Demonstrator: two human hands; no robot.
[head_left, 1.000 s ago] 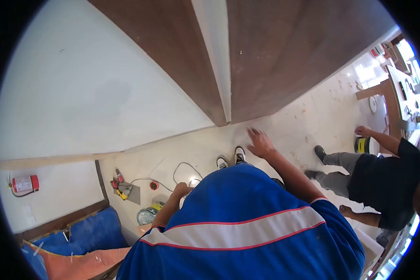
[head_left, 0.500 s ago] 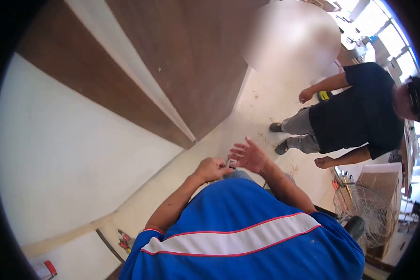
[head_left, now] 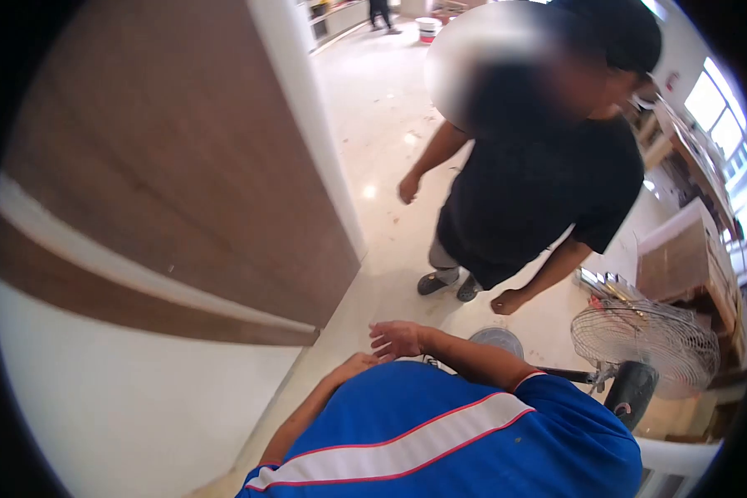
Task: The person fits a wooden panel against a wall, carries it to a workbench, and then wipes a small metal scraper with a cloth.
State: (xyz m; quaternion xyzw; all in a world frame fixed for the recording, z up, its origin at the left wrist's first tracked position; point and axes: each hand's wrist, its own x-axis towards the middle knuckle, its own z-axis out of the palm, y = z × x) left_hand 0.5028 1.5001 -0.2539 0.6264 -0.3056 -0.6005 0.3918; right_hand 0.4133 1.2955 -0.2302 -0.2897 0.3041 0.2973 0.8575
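Note:
In front of my blue shirt (head_left: 440, 415) with its white stripe, my two hands are close together at waist height. My right hand (head_left: 397, 340) is open, its fingers stretched toward the left, and I see nothing held in it. My left hand (head_left: 355, 365) lies just below and left of it, near the right fingertips. The shirt's front and the right hand hide most of the left fingers, so whatever they may hold is out of sight. A tall brown wooden panel (head_left: 183, 149) stands to the left of both hands.
A person in a black shirt (head_left: 548, 183) stands close ahead, arms hanging. A wire-caged fan (head_left: 639, 344) is at the right, beside a wooden box (head_left: 685, 257). A white panel (head_left: 124, 390) borders the left. Farther off are a white bucket (head_left: 428, 30) and another person's legs (head_left: 380, 15).
My view has swung up and right. The person in black appears nearer and more upright. My right hand has turned from palm facing up to fingers pointing left, and my left hand is more hidden.

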